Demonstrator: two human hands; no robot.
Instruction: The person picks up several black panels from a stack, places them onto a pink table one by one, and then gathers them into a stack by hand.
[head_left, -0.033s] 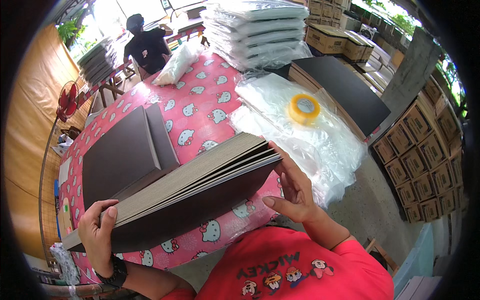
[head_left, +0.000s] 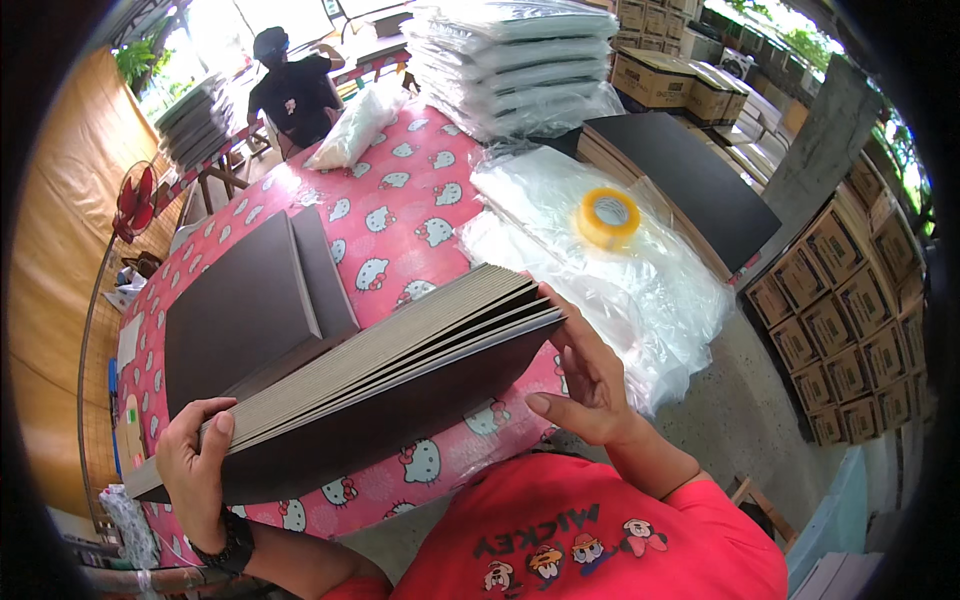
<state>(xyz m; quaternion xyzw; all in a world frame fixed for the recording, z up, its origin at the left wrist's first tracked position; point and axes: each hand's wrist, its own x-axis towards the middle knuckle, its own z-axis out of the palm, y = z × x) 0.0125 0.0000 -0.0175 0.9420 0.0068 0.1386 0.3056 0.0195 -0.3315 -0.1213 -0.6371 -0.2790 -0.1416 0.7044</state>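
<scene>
A thick stack of dark boards (head_left: 400, 405) with grey-beige edges stands tilted on its long side above the near part of the table. My left hand (head_left: 195, 462) is closed round its left end, the thumb over the edges. At the other end, the fingers of my right hand (head_left: 592, 378) rest against the corner, with the thumb stretched away from the boards. The boards fan slightly apart near that corner. Just beyond lies another pile of dark boards (head_left: 240, 310), flat on the table.
A pink patterned cloth covers the table (head_left: 400, 215). To the right are clear plastic sheets (head_left: 640, 300), a yellow tape roll (head_left: 608, 218) and more dark boards (head_left: 690, 180). Wrapped packs (head_left: 510, 70) are piled behind. Cartons (head_left: 850, 310) stand at right; a person (head_left: 295, 95) is across the table.
</scene>
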